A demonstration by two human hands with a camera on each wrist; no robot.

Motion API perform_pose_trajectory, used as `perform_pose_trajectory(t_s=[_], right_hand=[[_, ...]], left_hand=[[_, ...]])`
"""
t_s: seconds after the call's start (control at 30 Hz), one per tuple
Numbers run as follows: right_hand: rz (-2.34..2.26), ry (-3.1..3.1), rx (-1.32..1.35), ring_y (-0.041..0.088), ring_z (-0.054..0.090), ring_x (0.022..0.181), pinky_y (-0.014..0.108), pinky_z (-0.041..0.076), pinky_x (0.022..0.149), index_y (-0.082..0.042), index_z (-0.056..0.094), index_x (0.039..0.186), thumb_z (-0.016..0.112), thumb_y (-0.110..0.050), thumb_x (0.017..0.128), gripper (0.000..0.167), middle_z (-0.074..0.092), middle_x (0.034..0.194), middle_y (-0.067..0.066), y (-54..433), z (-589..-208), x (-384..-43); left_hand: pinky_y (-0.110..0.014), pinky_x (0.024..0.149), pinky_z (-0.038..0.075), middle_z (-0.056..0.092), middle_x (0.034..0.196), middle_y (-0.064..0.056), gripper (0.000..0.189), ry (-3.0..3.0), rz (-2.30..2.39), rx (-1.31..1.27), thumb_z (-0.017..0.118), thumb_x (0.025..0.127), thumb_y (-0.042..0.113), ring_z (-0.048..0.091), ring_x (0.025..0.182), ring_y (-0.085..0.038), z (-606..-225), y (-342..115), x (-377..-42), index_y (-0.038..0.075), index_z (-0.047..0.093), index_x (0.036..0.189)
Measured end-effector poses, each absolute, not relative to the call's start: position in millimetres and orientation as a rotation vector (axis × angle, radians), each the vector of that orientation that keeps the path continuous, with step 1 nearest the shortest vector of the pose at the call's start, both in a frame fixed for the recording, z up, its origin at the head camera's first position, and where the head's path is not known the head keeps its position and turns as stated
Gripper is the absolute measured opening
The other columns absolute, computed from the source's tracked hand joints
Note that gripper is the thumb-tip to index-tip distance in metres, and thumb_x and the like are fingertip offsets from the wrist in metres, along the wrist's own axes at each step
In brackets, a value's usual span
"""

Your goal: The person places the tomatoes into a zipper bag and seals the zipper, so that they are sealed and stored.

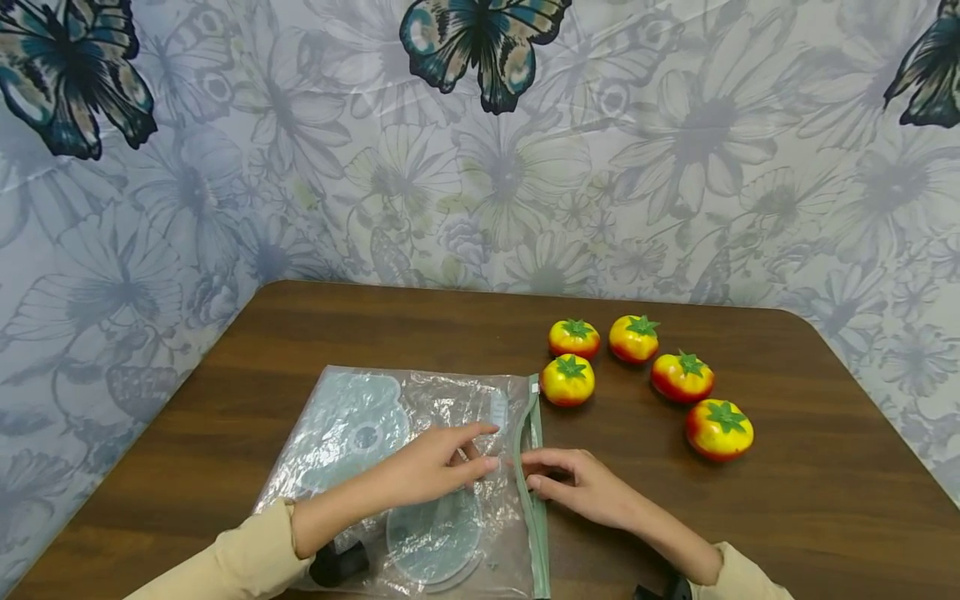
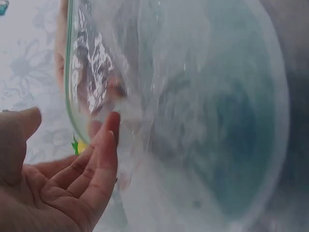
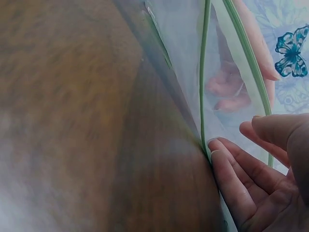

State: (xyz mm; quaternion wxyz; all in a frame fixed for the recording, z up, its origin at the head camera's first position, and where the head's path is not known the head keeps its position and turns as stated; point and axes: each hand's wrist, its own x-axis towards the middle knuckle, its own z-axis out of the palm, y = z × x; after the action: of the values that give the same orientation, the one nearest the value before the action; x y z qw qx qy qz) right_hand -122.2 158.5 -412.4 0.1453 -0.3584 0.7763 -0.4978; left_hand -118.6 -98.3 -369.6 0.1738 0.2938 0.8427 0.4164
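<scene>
A clear zip bag [image 1: 502, 517] with a green zip edge lies on the table and holds translucent pale blue pieces. One piece [image 1: 367, 417] has a wavy outline; another [image 1: 435, 542] is round. My left hand [image 1: 438, 467] is over the bag, its fingers extended toward the zip edge and its thumb apart from them. At the zip edge, my right hand [image 1: 581, 483] touches the bag with its fingertips. In the right wrist view, two green strips [image 3: 205, 72] of the bag's mouth stand apart near my right fingers [image 3: 241, 179], which are fairly straight.
Several red-and-yellow toy tomatoes [image 1: 681, 377] with green tops sit beyond the bag, toward the right. The brown wooden table [image 1: 810, 500] ends against a floral cloth backdrop [image 1: 675, 167] with butterflies. Dark wrist devices [image 1: 339, 565] show near both sleeves.
</scene>
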Motion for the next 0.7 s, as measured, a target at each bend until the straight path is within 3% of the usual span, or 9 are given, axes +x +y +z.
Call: perform_pose_trajectory(t_s=[0.17, 0.47, 0.7], right_hand=[[-1.426, 2.231, -1.120, 0.013, 0.059, 0.098, 0.030, 0.049, 0.084, 0.000, 0.059, 0.122, 0.056, -0.017, 0.096, 0.032, 0.063, 0.112, 0.004, 159.3, -414.6, -122.7], [-1.427, 2.211, -1.238, 0.014, 0.058, 0.100, 0.030, 0.048, 0.086, -0.005, 0.058, 0.126, 0.055, -0.016, 0.096, 0.032, 0.063, 0.114, -0.001, 158.8, -417.0, -120.5], [-1.428, 2.200, -1.319, 0.015, 0.059, 0.101, 0.031, 0.048, 0.087, -0.004, 0.060, 0.123, 0.054, -0.013, 0.096, 0.028, 0.063, 0.113, 0.000, 156.4, -417.1, -121.1]], left_hand=[[-0.025, 0.059, 0.052, 0.063, 0.080, 0.003, 0.063, 2.328, 1.290, 0.709, 0.053, 0.095, 0.040, 0.064, 0.063, -0.011, -373.7, -88.3, -114.7, 0.002, 0.035, 0.142], [-0.024, 0.044, 0.044, 0.061, 0.072, 0.002, 0.065, 2.398, 1.300, 0.622, 0.060, 0.089, 0.045, 0.063, 0.055, -0.012, -377.9, -75.1, -113.8, 0.003, 0.045, 0.136], [-0.025, 0.048, 0.047, 0.061, 0.070, -0.001, 0.064, 2.330, 1.385, 0.597, 0.064, 0.088, 0.039, 0.064, 0.055, -0.015, -380.9, -70.7, -115.2, -0.002, 0.046, 0.135]])
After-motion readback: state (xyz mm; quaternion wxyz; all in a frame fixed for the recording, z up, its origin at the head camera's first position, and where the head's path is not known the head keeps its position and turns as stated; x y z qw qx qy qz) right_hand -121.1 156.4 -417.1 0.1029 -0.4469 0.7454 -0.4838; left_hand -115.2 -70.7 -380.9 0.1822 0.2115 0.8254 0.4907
